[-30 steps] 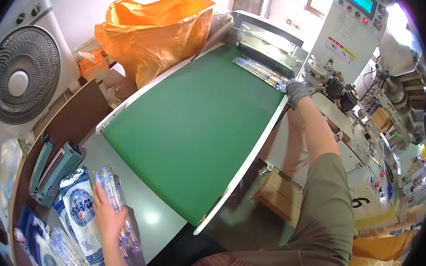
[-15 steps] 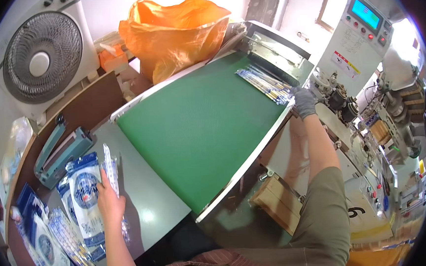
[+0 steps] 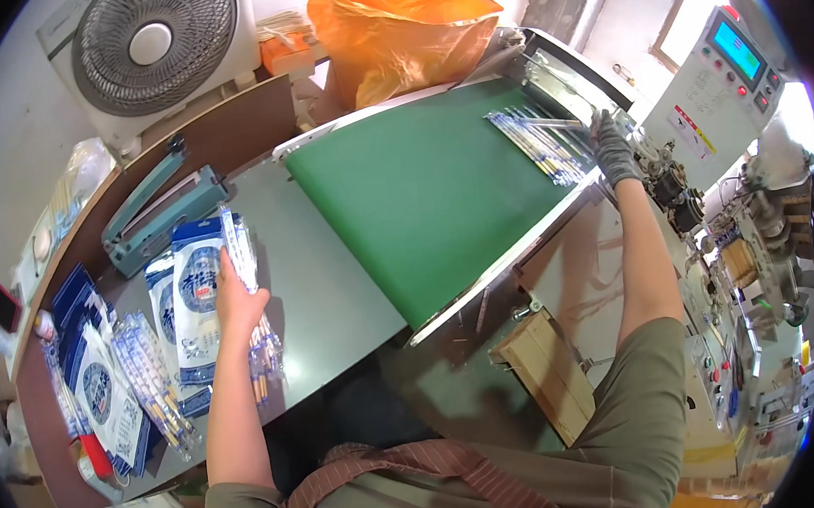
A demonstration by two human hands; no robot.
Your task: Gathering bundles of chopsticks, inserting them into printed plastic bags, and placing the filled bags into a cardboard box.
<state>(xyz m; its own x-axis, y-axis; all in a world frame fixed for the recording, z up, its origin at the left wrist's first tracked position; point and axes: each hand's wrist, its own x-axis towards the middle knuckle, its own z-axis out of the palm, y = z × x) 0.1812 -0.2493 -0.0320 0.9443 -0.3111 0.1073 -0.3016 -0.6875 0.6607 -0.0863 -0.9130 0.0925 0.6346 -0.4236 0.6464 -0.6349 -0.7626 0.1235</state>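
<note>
My bare left hand [image 3: 241,305] is closed round a bundle of slim wrapped sticks [image 3: 242,242], clear film with blue print, above the grey tabletop. Beside it lie blue-and-white printed pouches [image 3: 199,287]. At the far right end of the green conveyor belt [image 3: 421,187], my right hand [image 3: 615,153] in a grey glove has its fingers closed at the end of a wrapped stick [image 3: 554,124]. That stick lies crosswise over a row of similar wrapped sticks [image 3: 539,150] on the belt. The fingertips are partly hidden.
A teal heat sealer [image 3: 164,214] stands behind the pouches. More wrapped sticks [image 3: 149,376] and pouches lie at the left. Behind the belt are an orange sack [image 3: 402,42] and a fan [image 3: 152,45]. Machinery with a control panel [image 3: 737,51] stands at the right.
The whole view has shifted, with the scene now lower on the left and further right. My right hand has lifted one stick's end crosswise over the row. My left hand still grips its bundle.
</note>
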